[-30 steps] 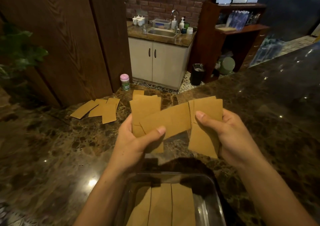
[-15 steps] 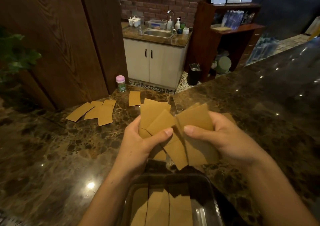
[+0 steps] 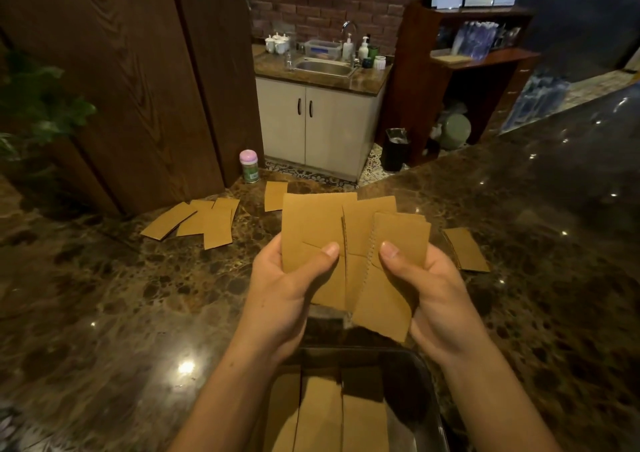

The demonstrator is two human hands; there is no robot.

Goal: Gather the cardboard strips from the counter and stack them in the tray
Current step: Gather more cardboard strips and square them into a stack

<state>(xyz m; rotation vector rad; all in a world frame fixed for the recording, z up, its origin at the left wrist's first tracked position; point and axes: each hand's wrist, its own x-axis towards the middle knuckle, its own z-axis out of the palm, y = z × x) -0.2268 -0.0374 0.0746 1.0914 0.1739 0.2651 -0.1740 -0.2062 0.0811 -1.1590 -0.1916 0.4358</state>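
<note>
- Head view: the held cardboard strips (image 3: 311, 223) were fanned out and crossing each other a second ago. Now they stand mostly upright, edges roughly parallel, though still staggered and not a flush stack.
- The bundle has also come together between both hands, above the near tray (image 3: 429, 379).
- Judgement: squaring-up is nearly done. The next step is probably lowering the bundle into the tray.
- Left hand (image 3: 287, 292): clamped on the left part of the bundle, thumb (image 3: 322, 256) across the front face and fingers hidden behind the card.
- Right hand (image 3: 433, 289): grips the right part the same way, thumb (image 3: 393, 254) on the front and fingers curled behind.
- Neither hand touches the desk (image 3: 104, 296) or the tray.
- The tray already has strips lying flat (image 3: 322, 413) side by side on its floor.
- Still to collect from the desk:
  - an overlapping cluster far left (image 3: 201, 219)
  - a single strip (image 3: 275, 195) behind the bundle
  - one more piece (image 3: 465, 249) just right of the right hand
- Judgement: the task is roughly mid-way, with at least one more pickup round after this drop.
</note>
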